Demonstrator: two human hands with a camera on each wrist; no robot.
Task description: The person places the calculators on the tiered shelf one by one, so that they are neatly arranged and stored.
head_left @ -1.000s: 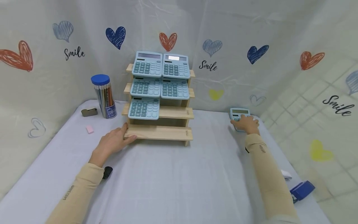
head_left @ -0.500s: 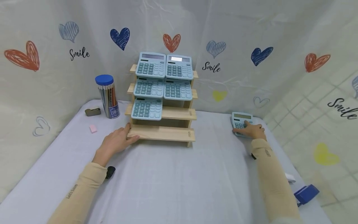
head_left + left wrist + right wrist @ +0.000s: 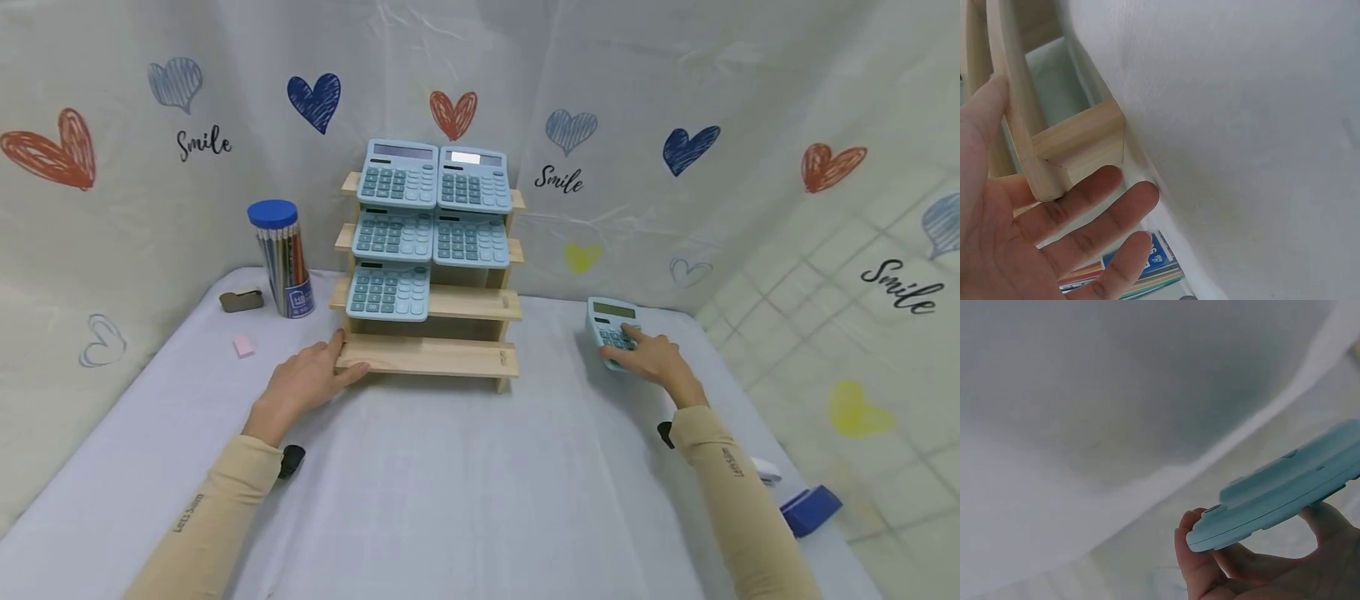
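My right hand (image 3: 651,358) grips a light blue calculator (image 3: 612,323) by its lower part. In the right wrist view the calculator (image 3: 1279,487) is tilted and off the table, with a thumb and fingers around its edges. My left hand (image 3: 303,385) holds the left end of the bottom shelf of a wooden tiered rack (image 3: 427,356), the thumb at its front edge and the index finger at its side. The left wrist view has the other fingers (image 3: 1107,222) spread beyond the wood. Several matching calculators (image 3: 397,173) stand on the upper three tiers; the third tier has one, at left.
A blue-lidded tub of pencils (image 3: 283,262) stands left of the rack, near a tape dispenser (image 3: 241,301) and a pink eraser (image 3: 242,347). A blue object (image 3: 810,510) and a white one (image 3: 767,472) lie at the table's right edge. A printed curtain hangs behind.
My right hand has lifted the calculator off the table at the far right and moved it left toward the rack. The left hand stays at the rack.
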